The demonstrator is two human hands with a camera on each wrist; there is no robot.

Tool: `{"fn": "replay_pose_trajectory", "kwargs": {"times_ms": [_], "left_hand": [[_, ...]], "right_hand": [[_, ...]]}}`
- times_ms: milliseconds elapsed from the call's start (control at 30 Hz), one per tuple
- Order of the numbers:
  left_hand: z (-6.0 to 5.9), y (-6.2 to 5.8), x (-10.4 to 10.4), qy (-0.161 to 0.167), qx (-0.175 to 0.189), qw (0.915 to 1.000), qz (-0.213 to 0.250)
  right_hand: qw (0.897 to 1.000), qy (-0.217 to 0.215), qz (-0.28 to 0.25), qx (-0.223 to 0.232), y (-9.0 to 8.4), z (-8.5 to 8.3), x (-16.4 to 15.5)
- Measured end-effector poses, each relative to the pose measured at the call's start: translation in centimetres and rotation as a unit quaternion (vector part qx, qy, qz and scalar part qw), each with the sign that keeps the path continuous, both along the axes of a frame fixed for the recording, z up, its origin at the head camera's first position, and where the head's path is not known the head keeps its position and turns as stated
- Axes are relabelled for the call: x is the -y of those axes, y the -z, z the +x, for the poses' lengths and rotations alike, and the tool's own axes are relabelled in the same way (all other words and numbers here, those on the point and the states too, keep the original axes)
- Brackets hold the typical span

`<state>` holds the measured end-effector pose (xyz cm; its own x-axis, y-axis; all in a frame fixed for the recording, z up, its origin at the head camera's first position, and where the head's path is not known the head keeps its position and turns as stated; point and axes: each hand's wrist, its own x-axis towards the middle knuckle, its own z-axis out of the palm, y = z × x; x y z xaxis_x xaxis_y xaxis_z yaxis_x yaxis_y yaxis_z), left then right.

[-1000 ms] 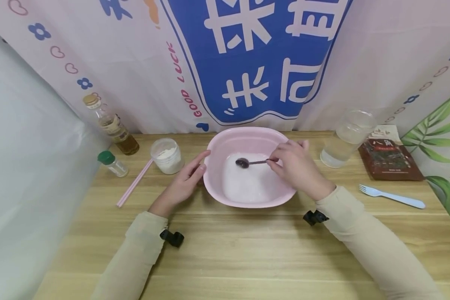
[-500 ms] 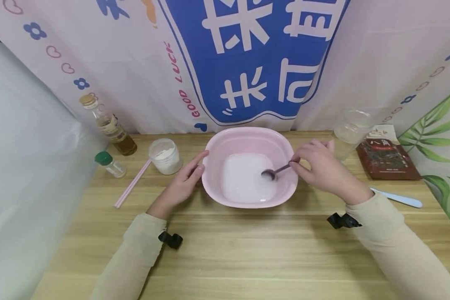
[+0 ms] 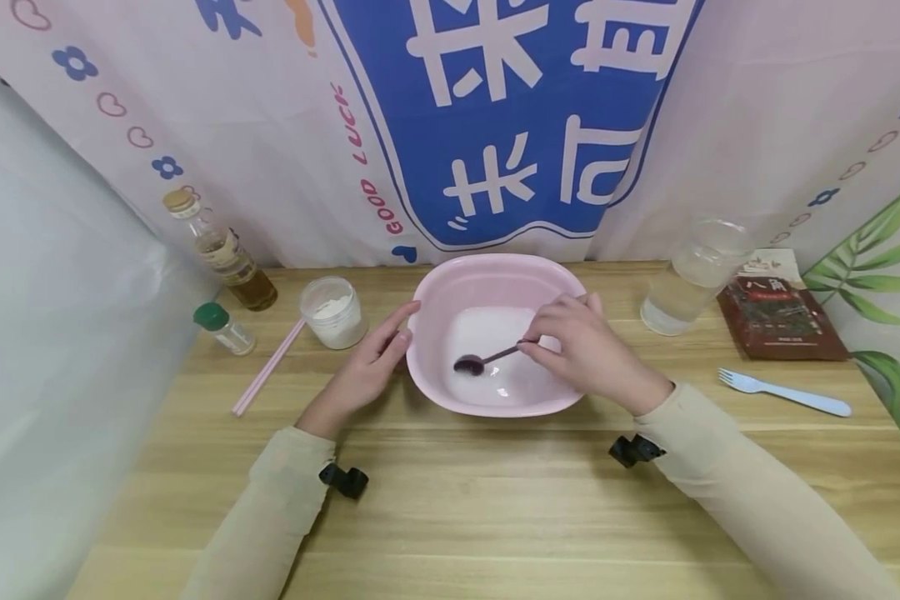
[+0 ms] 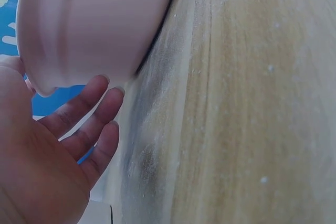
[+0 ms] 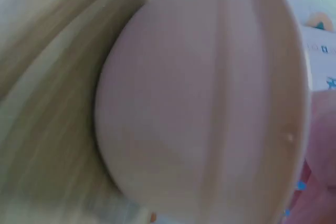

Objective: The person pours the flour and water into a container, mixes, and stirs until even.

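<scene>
A pink plastic basin (image 3: 487, 287) stands on the wooden table with a white, milky liquid (image 3: 476, 329) in its bottom. My right hand (image 3: 581, 354) reaches over its right rim and pinches the handle of a dark spoon (image 3: 499, 354), whose bowl lies in the liquid towards the front left. At the basin's left side, my left hand (image 3: 367, 362) rests its fingers against the rim. The left wrist view shows its loosely extended fingers (image 4: 86, 106) beside the outer wall. In the right wrist view the basin's wall hides most of that hand and the spoon.
Left of the basin are a jar of white powder (image 3: 335, 315), pink chopsticks (image 3: 270, 367), a green-capped shaker (image 3: 225, 327) and a corked bottle (image 3: 228, 258). To the right stand a clear pitcher of water (image 3: 682, 287), a brown packet (image 3: 780, 312) and a blue fork (image 3: 787, 393).
The right hand swung the spoon out to the basin's right side, then back left to the front left of the liquid. The left hand has stayed at the rim.
</scene>
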<state>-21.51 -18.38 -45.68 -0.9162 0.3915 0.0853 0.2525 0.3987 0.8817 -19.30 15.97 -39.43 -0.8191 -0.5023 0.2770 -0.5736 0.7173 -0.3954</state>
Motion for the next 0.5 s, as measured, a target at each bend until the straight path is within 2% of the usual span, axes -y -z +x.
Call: {"fn": "replay_pose_trajectory", "kwargs": {"times_ms": [233, 400, 500], "left_hand": [[0.0, 0.2, -0.1, 0.004, -0.001, 1.0, 0.001], [0.0, 0.2, -0.1, 0.0, 0.001, 1.0, 0.005], [0.1, 0.1, 0.0, -0.002, 0.001, 1.0, 0.006]], "right_hand": [[0.996, 0.05, 0.056, -0.038, -0.5, -1.1, 0.5], [0.992, 0.086, 0.073, -0.056, -1.0, -1.3, -1.4], [0.993, 0.081, 0.076, -0.05, -1.5, -1.1, -2.8]]}}
